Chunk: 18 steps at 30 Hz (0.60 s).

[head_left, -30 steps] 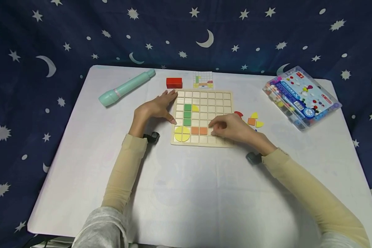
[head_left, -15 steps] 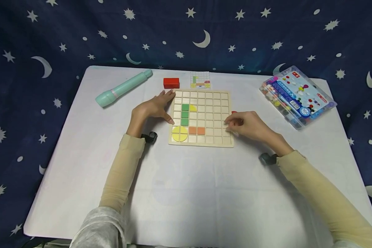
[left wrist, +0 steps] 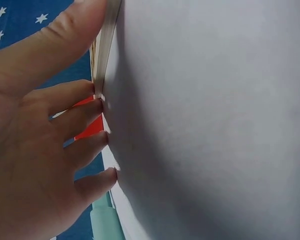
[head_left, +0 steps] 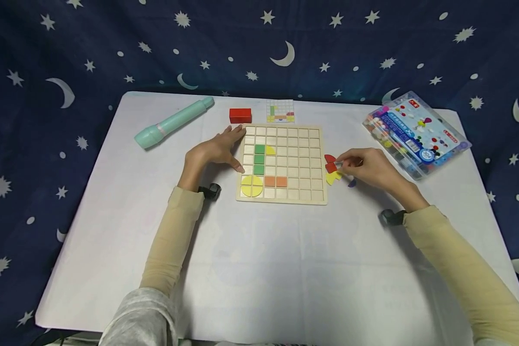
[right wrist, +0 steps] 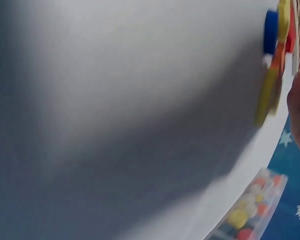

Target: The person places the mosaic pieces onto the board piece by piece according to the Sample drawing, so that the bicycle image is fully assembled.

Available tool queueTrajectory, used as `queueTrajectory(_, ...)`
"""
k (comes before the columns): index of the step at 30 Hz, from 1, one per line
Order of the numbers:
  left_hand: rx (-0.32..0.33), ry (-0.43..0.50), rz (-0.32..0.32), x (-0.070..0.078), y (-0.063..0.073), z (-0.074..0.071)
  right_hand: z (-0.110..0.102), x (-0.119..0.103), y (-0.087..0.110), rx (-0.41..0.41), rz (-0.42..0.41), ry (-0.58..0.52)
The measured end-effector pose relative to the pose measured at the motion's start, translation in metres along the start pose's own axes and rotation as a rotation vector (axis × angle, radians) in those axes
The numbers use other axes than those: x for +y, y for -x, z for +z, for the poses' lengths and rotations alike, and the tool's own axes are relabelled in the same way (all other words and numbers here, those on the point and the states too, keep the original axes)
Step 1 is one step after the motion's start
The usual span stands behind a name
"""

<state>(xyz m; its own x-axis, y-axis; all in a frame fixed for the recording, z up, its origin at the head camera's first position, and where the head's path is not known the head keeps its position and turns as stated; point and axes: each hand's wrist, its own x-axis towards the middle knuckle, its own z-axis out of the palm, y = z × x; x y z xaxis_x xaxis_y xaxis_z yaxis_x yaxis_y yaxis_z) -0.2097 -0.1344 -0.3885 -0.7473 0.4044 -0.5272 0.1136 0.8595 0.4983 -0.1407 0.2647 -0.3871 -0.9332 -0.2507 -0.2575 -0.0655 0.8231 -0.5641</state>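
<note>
A wooden grid board lies mid-table, bearing green squares, yellow quarter-rounds that form a circle, and two orange squares. With spread fingers, my left hand rests against the board's left edge; the left wrist view shows its thumb and fingers along that edge. To the right of the board, my right hand has thumb and index over loose pieces: a red quarter-round, a red piece, yellow pieces and a blue piece. Whether its fingertips pinch a piece is unclear.
A printed pattern card and a red block lie behind the board. At the back left is a mint-green tube. A clear box of colourful beads stands at the back right, near a starry curtain.
My right hand has moved from over the board, near the orange squares, rightward to the loose pieces. My left hand has stayed at the board's left edge.
</note>
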Motion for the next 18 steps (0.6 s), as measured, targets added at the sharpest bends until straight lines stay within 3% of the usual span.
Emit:
queueTrajectory(8, 0.007, 0.008, -0.003, 0.001, 0.0, 0.001, -0.005, 0.02, -0.004, -0.01, 0.091, -0.011)
queueTrajectory(18, 0.006, 0.005, -0.005, 0.001, 0.001, 0.001, -0.006, 0.03, -0.006, -0.042, 0.108, -0.026)
